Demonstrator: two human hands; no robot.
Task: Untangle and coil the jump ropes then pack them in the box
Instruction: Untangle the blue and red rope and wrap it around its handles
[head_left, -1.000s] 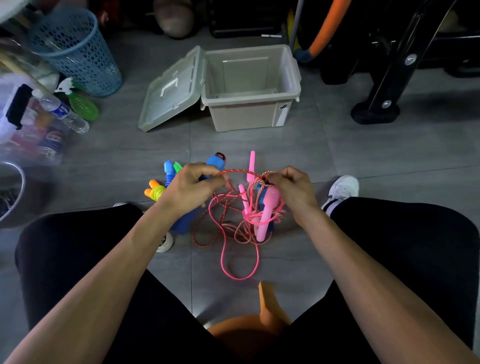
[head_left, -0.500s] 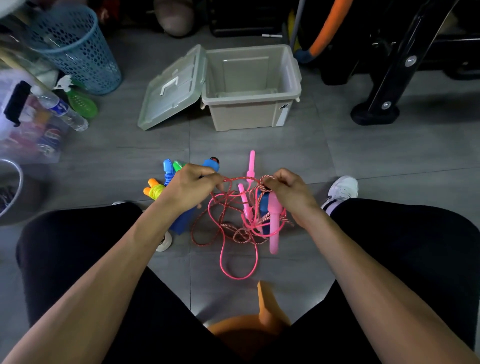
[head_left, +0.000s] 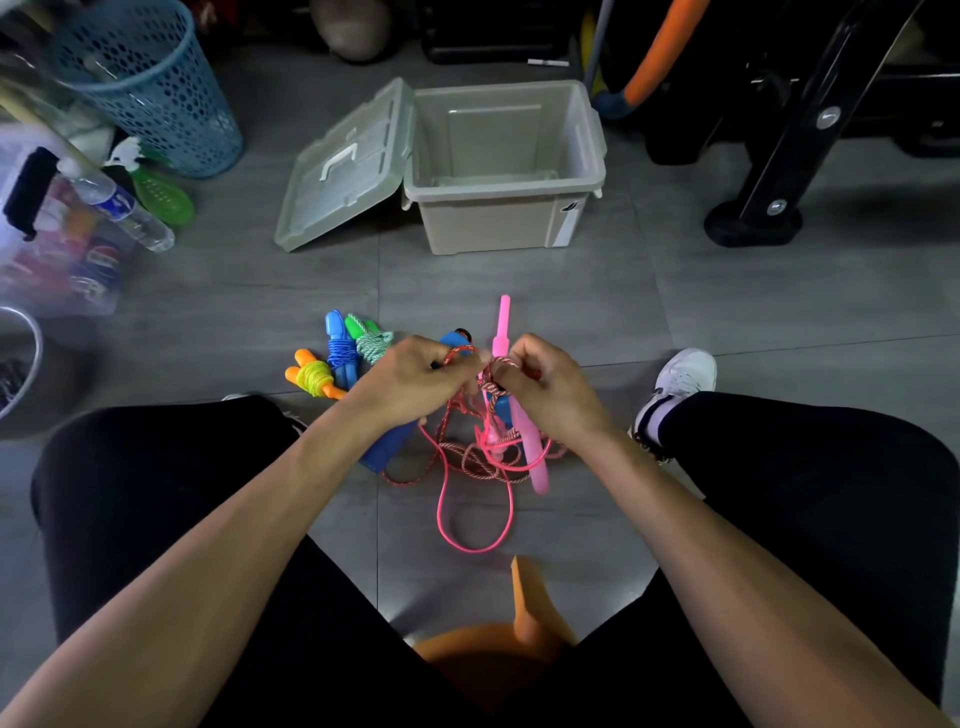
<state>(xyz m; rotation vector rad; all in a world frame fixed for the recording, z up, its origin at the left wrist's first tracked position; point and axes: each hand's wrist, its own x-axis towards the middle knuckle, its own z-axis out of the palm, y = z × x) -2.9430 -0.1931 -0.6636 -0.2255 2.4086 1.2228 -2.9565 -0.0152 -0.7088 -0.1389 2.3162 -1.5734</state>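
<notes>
Pink and red-speckled cord make up the tangle (head_left: 483, 447) that hangs between the person's knees, its lower loops trailing on the grey tiled floor (head_left: 571, 322). The left hand (head_left: 415, 379) pinches a stretch of the speckled rope near its blue handle (head_left: 389, 447), fingers curled tight round the cord; the right hand (head_left: 550, 389) pinches the knot itself, thumb and forefinger closed on the crossing strands, with a long pink handle (head_left: 535, 457) dangling below and a second pink handle (head_left: 503, 327) poking up between the two hands. The cords look light and limp, so they will likely sag and re-loop when slackened; the smooth pink one seems slipperier than the braided one, which probably bites at the knot. The hard handles are the sure places to hold for coiling, while the knot needs fingertip work on the cord just beside it, feeding a handle back through.

Just left of the hands lie three ropes already bundled: a yellow rope with orange handles (head_left: 314, 376), a blue rope (head_left: 340, 353) and a pale green rope (head_left: 371, 343), touching one another. Farther ahead stands the open beige box (head_left: 504, 223), nothing visible inside, its lid (head_left: 343, 171) leaning at its left side. A blue mesh basket (head_left: 150, 88), a water bottle (head_left: 117, 205) and black equipment legs (head_left: 779, 171) stand well off. Nothing blocks the way to the box; the bundled ropes sit close enough that trailing loops could snag them.
</notes>
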